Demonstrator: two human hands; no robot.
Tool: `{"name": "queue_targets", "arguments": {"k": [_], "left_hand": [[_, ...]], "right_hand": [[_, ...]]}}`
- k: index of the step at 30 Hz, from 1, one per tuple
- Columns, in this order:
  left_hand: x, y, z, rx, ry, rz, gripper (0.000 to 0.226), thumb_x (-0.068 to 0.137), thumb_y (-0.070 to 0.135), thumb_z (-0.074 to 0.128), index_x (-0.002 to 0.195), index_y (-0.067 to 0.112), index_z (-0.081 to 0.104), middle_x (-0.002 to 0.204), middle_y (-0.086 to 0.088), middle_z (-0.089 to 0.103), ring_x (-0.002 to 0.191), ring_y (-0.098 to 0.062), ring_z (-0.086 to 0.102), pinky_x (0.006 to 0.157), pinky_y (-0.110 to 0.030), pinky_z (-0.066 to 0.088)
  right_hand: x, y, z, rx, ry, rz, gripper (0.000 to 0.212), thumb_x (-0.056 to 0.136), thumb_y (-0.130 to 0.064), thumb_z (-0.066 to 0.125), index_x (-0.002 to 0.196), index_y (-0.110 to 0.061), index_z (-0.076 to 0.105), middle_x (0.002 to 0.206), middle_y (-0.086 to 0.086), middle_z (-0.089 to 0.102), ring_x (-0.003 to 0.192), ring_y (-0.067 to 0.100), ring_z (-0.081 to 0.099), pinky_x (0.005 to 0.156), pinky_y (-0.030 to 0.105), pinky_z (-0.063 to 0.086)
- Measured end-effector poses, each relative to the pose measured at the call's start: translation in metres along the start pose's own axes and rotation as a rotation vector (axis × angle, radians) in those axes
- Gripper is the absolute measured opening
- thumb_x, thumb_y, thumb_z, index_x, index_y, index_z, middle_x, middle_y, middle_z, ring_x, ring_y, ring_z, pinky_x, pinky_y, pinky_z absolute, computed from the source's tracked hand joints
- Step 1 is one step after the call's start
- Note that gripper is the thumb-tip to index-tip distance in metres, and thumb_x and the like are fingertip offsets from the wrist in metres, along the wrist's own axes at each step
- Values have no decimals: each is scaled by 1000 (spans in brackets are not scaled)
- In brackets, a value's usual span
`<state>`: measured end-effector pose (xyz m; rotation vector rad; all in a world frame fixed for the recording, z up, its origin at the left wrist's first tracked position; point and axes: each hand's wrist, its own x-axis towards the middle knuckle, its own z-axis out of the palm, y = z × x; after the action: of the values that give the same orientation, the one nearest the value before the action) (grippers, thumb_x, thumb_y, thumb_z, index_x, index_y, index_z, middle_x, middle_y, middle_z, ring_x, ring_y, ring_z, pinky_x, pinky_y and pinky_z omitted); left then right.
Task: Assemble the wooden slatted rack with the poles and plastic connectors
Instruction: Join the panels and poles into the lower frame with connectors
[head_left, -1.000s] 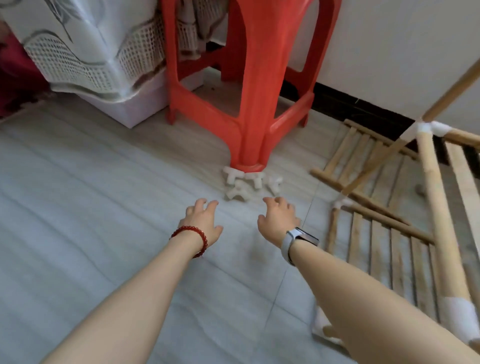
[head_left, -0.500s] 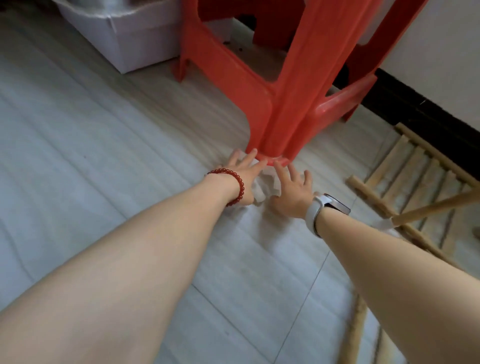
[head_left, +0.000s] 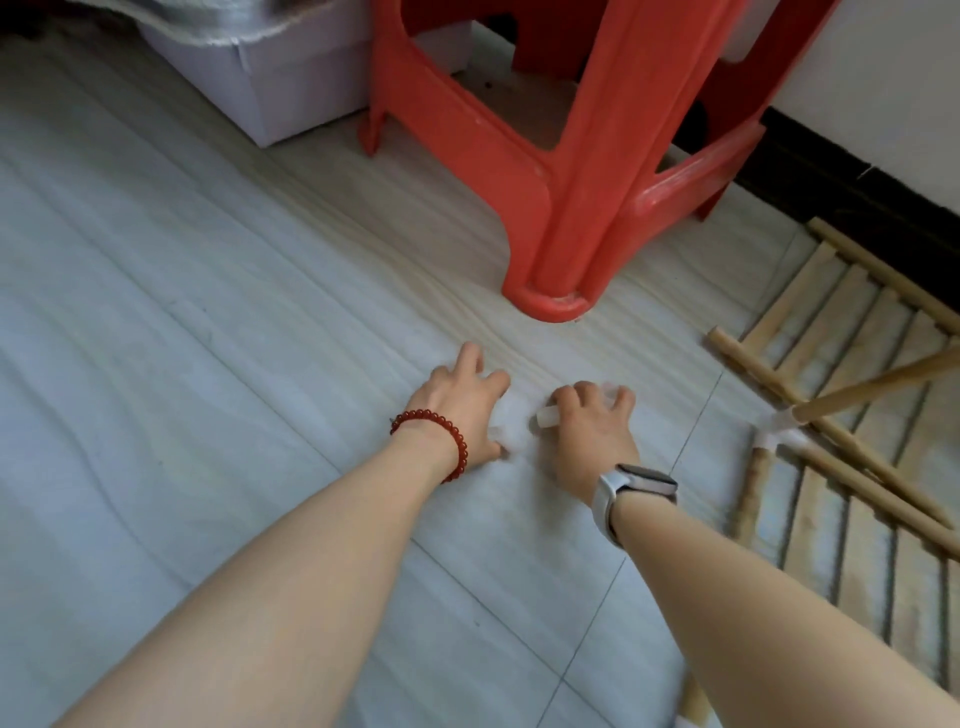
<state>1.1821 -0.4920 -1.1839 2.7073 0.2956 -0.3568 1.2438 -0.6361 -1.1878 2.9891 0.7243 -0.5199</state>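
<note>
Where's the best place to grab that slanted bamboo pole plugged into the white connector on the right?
Probably grip the slanted pole mid-shaft, from above: it rises clear of the slats, while its lower end sits in the white connector.

Both forearms are bare, with no sleeves in view. The left wrist carries a bracelet of round dark-red beads (head_left: 435, 439). The right wrist wears a smartwatch (head_left: 647, 480) with a dark rectangular face on a pale grey band.

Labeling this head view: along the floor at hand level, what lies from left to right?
Left hand → white connectors → right hand → jointed corner of the wooden rack.
</note>
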Motion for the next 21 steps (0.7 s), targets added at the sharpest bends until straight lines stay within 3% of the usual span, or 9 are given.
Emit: {"name": "queue_targets", "arguments": {"k": [2,7,11,17,21], "left_hand": [[-17,0,1,-4,-45,-21,54,72,37,74,114,20,45,120,-6,25,84,-25,44,73,-33,45],[-73,-1,10,-21,-220,-127,46,75,34,65,114,25,43,122,-4,30,97,-31,53,80,-36,44],[-123,7,-4,-125,-196,-197,39,77,26,57,113,28,41,115,-4,31,83,-28,49,80,-35,46],[-212,63,-87,-192,-94,-161,35,74,27,55,106,33,41,105,1,32,79,-26,50,67,-31,42],[-272,123,-141,-256,-41,-16,33,73,32,59,100,35,41,98,2,36,75,-21,52,66,-30,43]], "right_hand": [[-20,-3,6,11,-4,-18,37,91,-11,44,128,-13,40,133,6,36,129,39,17,91,37,43],[-84,-12,20,195,0,-34,32,88,-15,47,119,-16,49,129,0,41,120,29,23,91,33,37],[-139,-30,4,314,-68,-68,33,85,-13,44,117,-16,50,124,0,43,113,27,30,81,25,27],[-253,-37,-103,310,-225,-112,30,84,-13,45,113,-15,52,107,3,46,105,29,45,76,27,31],[-340,-9,-184,304,-299,-121,36,84,-17,52,119,-18,54,111,3,60,101,21,57,85,34,49]]}}
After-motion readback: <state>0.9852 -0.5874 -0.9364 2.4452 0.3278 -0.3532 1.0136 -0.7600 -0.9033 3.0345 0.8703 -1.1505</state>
